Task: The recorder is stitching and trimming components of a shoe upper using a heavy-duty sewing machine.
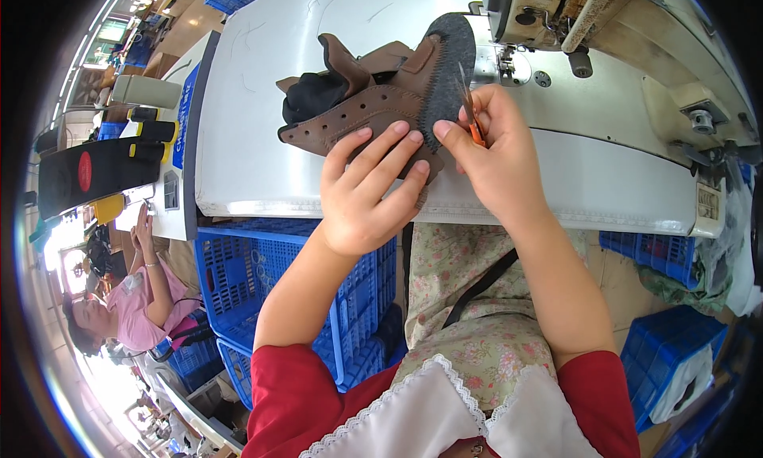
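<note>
A brown shoe upper (pixel 373 100) with a dark grey felt-like sole piece (pixel 455 48) stitched along its edge lies on its side on the white sewing table (pixel 262 164). Black lining shows in its opening. My left hand (pixel 369 184) rests over the near part of the upper, fingers spread and pressing it down. In my right hand (pixel 497 144) is a small pair of scissors (pixel 475 128) with orange handles. Their blades point away from me, over the sole piece's right edge. My right thumb also touches near that edge.
A sewing machine (pixel 588 29) stands at the right, its needle plate (pixel 513 67) just beyond my right hand. Blue crates (pixel 230 275) stand below the table at left, another crate (pixel 668 362) at lower right. Another person in pink (pixel 147 299) sits at far left. Loose threads lie on the table.
</note>
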Tool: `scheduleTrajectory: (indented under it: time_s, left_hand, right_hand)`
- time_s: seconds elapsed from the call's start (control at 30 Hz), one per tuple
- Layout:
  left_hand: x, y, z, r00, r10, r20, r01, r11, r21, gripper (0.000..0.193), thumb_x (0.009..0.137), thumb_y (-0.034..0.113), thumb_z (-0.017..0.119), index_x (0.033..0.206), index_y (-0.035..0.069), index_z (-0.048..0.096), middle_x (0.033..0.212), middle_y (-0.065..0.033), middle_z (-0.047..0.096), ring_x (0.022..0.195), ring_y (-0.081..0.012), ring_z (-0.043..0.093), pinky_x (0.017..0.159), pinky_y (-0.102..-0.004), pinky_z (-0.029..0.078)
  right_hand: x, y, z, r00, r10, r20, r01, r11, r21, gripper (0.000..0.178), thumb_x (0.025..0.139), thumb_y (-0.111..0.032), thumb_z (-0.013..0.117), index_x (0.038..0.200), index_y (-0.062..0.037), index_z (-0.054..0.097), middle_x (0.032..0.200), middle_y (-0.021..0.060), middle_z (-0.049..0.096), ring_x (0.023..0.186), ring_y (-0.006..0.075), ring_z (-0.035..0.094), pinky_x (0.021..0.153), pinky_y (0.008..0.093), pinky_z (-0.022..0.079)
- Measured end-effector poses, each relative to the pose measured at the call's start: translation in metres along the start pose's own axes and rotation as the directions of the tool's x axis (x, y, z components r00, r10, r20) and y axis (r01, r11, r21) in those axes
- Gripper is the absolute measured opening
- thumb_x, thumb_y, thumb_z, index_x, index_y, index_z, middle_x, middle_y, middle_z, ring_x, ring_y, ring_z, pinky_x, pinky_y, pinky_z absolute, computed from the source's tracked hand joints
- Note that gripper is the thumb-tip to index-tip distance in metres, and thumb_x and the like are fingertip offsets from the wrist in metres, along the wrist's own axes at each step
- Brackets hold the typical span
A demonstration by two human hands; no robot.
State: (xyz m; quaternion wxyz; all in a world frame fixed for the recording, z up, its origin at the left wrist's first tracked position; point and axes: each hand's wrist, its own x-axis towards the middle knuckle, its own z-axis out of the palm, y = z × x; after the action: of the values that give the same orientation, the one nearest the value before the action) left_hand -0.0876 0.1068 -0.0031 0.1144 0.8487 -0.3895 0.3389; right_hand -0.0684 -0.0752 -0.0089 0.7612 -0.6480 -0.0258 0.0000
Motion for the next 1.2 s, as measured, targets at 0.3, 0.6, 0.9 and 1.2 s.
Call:
scheduleTrajectory:
  time_s: [0.3,0.6,0.9,1.2]
  left_hand:
    - [0.001,0.0,-0.002,1.0,-0.003,0.022,0.003,1.0,-0.016,0.023,0.066,0.01,0.07,0.089,0.01,0.068,0.112,-0.0112,0.071,0.111,-0.0262,0.066,0.096,-0.0426,0.046]
    - [-0.01,0.001,-0.009,0.999,-0.037,0.04,0.04,0.997,-0.066,0.031,0.068,0.007,0.076,0.096,0.007,0.064,0.112,-0.0168,0.071,0.112,-0.0333,0.066,0.099,-0.0472,0.045]
    - [-0.016,0.003,-0.011,0.996,-0.035,0.078,0.041,0.996,-0.079,0.033,0.068,0.003,0.074,0.099,0.007,0.064,0.114,-0.0166,0.07,0.114,-0.0335,0.065,0.102,-0.0466,0.042]
    - [-0.04,0.023,-0.015,0.989,0.074,0.132,-0.07,0.997,-0.033,0.018,0.076,0.007,0.073,0.091,0.011,0.065,0.113,-0.0071,0.072,0.112,-0.0239,0.066,0.101,-0.0416,0.044]
  right_hand:
    - [0.0,0.002,0.002,1.0,-0.009,-0.029,0.01,0.999,0.038,0.023,0.087,-0.006,0.072,0.093,-0.0054,0.05,0.072,-0.0052,0.048,0.065,0.0019,0.041,0.056,0.0202,0.035]
    - [-0.011,-0.012,-0.036,0.986,-0.144,-0.081,0.124,0.969,-0.215,0.029,0.083,-0.01,0.075,0.106,-0.0033,0.058,0.075,-0.0014,0.056,0.068,0.0047,0.051,0.059,0.0207,0.042]
    - [-0.031,-0.04,-0.049,0.977,-0.213,-0.017,0.16,0.783,-0.601,0.035,0.08,-0.013,0.076,0.112,-0.0053,0.064,0.079,0.0061,0.064,0.068,0.0168,0.066,0.061,0.0292,0.052]
    - [-0.015,-0.055,-0.055,0.935,-0.339,0.1,0.316,0.674,-0.668,0.036,0.081,-0.005,0.069,0.115,-0.0071,0.061,0.089,0.01,0.067,0.075,0.0244,0.067,0.067,0.033,0.054]
